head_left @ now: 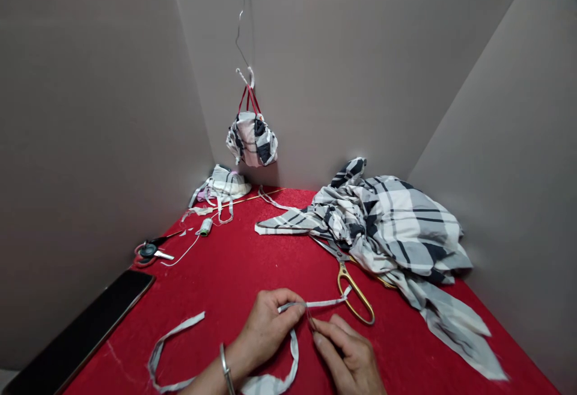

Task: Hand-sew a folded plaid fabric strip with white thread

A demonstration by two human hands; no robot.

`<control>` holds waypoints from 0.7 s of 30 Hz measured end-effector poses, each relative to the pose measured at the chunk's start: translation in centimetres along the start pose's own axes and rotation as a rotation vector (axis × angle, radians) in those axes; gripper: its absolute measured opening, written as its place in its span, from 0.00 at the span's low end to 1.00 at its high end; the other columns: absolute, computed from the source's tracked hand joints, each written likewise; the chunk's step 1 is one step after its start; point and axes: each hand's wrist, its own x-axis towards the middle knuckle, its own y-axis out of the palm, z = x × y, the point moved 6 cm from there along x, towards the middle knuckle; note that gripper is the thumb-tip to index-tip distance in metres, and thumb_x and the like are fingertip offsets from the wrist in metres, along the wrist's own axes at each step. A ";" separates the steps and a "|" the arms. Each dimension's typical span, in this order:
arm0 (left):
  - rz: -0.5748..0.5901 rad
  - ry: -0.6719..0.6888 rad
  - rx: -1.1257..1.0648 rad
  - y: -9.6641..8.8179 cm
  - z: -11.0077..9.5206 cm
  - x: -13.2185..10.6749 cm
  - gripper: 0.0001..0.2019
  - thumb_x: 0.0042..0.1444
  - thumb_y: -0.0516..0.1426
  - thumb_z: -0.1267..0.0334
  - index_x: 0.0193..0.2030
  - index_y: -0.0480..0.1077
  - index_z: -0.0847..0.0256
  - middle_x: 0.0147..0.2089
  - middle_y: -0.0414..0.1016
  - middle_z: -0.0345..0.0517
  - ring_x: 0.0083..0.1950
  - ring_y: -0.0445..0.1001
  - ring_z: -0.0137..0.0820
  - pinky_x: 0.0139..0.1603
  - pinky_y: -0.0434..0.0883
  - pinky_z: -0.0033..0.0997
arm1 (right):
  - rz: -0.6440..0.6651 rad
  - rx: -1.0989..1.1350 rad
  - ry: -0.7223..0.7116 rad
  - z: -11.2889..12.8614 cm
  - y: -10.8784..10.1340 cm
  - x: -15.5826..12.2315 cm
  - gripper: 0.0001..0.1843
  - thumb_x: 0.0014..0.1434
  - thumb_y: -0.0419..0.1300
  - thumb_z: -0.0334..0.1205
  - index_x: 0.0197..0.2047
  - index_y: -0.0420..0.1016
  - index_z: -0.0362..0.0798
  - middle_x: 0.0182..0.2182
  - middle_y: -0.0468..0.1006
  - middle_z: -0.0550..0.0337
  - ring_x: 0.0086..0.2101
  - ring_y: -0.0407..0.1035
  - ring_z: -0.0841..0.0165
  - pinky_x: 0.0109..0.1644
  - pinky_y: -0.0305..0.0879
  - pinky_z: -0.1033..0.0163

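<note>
My left hand (270, 326), with a metal bangle at the wrist, pinches a narrow white-and-grey fabric strip (325, 303) between thumb and forefinger. One end of the strip reaches right, over the handle of the gold scissors (356, 296). More of the strip hangs below the hand and curls left across the red cloth. Close beside it, my right hand (345, 353) pinches a thin, small needle at its fingertips. A fine thread seems to run between the needle and the strip; its detail is hard to see.
Checked fabric (406, 220) lies heaped at the right, partly over the scissors. At left are a phone (85, 335), small black scissors (151, 251), a thread spool (206, 226) and a fabric piece (225, 183). A small fabric bag (252, 139) hangs before the grey back panel (338, 70).
</note>
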 end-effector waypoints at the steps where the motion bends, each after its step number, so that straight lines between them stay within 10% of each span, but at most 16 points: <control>1: -0.003 0.004 0.006 0.0 0.0 0.0 0.12 0.52 0.54 0.60 0.30 0.75 0.66 0.25 0.72 0.41 0.27 0.63 0.26 0.28 0.60 0.22 | 0.005 -0.005 -0.004 0.1 0.0 0.0 0.14 0.61 0.52 0.40 0.43 0.77 0.47 0.25 0.72 0.58 0.28 0.69 0.68 0.31 0.66 0.69; 21: -0.106 0.103 0.123 0.2 -0.5 -0.6 0.11 0.54 0.52 0.62 0.29 0.73 0.65 0.25 0.73 0.42 0.27 0.66 0.27 0.29 0.61 0.21 | -0.088 0.066 0.005 0.3 0.1 0.0 0.14 0.61 0.52 0.43 0.43 0.77 0.50 0.30 0.77 0.56 0.32 0.71 0.66 0.37 0.67 0.68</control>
